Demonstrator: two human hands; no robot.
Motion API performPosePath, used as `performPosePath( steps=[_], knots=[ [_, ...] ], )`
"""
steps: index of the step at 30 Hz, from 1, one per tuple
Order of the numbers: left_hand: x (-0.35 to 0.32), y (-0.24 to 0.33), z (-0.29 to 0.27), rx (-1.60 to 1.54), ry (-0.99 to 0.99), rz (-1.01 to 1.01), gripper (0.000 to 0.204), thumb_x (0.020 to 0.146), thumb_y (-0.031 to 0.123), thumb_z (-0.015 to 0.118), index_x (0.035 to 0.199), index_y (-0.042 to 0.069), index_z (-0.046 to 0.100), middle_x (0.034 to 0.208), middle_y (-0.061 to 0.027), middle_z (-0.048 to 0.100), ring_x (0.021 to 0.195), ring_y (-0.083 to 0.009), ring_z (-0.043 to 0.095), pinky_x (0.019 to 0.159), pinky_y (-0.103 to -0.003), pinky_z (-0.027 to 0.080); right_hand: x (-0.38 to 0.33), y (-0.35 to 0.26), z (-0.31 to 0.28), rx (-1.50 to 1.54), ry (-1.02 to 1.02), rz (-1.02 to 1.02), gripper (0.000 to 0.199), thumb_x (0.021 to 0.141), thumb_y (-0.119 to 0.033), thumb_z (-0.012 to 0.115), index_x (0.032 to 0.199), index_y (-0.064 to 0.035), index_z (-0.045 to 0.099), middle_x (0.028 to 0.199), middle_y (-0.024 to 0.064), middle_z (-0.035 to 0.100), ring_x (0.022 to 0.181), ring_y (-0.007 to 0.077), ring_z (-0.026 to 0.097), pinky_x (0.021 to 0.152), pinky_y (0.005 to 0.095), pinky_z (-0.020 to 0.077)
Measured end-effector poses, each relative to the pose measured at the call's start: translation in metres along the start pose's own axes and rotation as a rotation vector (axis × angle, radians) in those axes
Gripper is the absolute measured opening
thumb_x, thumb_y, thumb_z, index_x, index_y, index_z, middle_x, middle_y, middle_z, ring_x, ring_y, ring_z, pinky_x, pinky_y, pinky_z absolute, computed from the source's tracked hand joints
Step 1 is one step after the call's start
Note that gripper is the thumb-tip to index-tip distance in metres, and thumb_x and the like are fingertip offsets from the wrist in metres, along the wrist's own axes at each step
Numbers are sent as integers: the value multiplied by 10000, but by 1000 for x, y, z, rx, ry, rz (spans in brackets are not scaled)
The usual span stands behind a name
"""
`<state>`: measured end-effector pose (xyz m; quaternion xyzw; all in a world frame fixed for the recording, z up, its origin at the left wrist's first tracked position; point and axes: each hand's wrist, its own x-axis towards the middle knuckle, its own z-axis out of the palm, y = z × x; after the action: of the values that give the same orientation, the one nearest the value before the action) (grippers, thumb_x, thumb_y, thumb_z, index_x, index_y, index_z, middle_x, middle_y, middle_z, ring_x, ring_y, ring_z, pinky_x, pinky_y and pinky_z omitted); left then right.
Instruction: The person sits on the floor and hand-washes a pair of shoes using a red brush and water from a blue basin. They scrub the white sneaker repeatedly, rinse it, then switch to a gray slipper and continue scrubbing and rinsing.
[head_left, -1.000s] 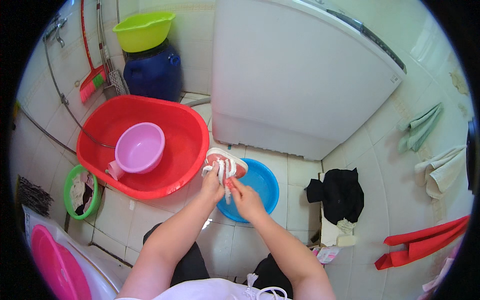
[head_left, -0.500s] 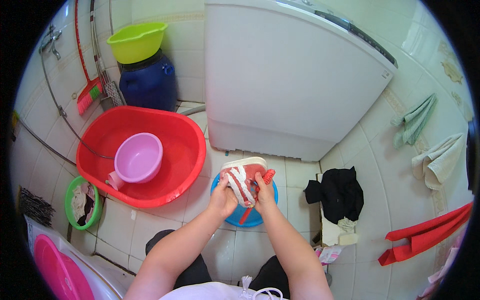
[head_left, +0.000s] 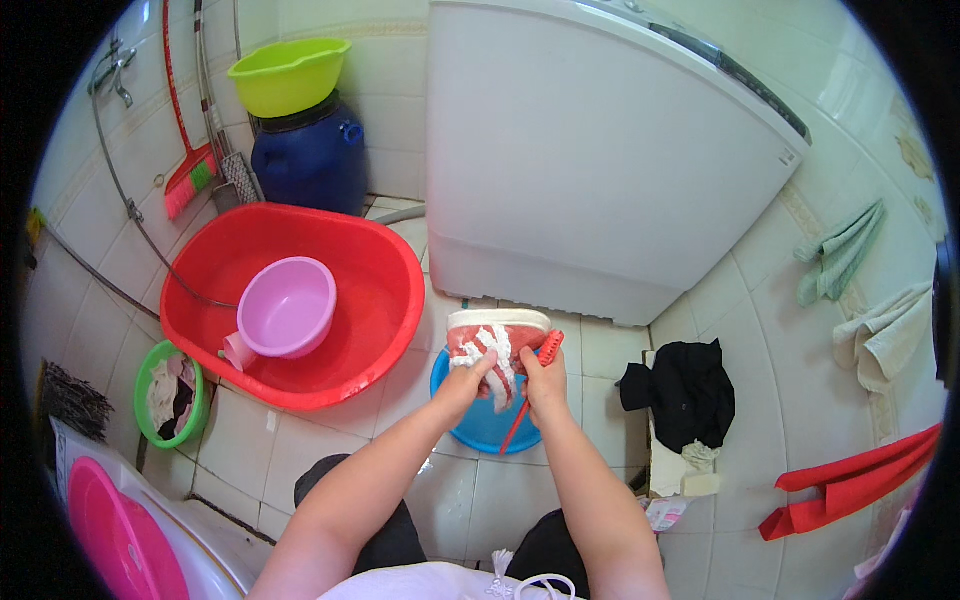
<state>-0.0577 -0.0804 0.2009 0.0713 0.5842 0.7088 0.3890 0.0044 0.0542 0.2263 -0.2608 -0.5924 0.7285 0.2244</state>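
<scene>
Gripping a red shoe (head_left: 512, 318), the left hand (head_left: 462, 390) has its thumb pressed over the white streaks on the upper; whether those are laces or foam is hard to tell at this size. The right hand (head_left: 543, 388) is closed around a red brush (head_left: 551, 347), right beside the shoe, with the brush's head pointing up and away and its thin handle slanting down toward the person. The shoe is up over a blue basin (head_left: 487, 431), its pale sole turned toward the white machine (head_left: 590, 160) ahead. To the left, a large red tub (head_left: 385, 300) holds a pink bowl (head_left: 288, 305); to the right lies a black cloth (head_left: 692, 395).
</scene>
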Motion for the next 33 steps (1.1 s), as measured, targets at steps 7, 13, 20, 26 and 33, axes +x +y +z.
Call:
performPosePath(
  steps=[7,13,20,26,33],
  knots=[
    [9,-10,-3,-374,-59,138,479,1010,450,488,1314,81,516,1232,-88,620,1122,-212,603,968,-393,480,-13,3,-4,-513,-205,-274,778,817,-197,770,1442,10,355,1256,153,581,1128,223,585,958,340,479],
    [17,-9,-11,-413,-155,82,427,1033,410,439,1314,94,500,1237,-138,609,1150,-267,596,972,-465,487,-33,-11,6,-96,-220,141,617,901,-130,681,1423,-73,358,1005,79,605,705,132,606,500,260,444],
    [16,0,-11,-892,-155,166,648,1005,454,458,1471,36,292,1394,-214,463,1359,-375,414,1110,-497,371,-55,-6,29,0,-333,308,499,941,-138,627,1359,-74,362,948,89,600,621,154,594,428,259,377],
    [18,12,-19,-922,-58,225,517,1048,387,370,1448,61,344,1429,-217,447,1319,-379,460,1103,-502,387,-47,-9,19,-737,-221,-562,670,954,-279,595,1514,-84,285,1148,237,557,1004,392,603,843,468,509],
    [5,-2,7,-875,-362,174,585,1042,532,274,1379,79,427,1324,-100,546,1230,-255,528,1070,-408,416,-33,-12,39,-1016,-175,-537,428,976,-285,495,1397,-210,490,1184,191,490,922,401,621,775,497,534]
  ],
)
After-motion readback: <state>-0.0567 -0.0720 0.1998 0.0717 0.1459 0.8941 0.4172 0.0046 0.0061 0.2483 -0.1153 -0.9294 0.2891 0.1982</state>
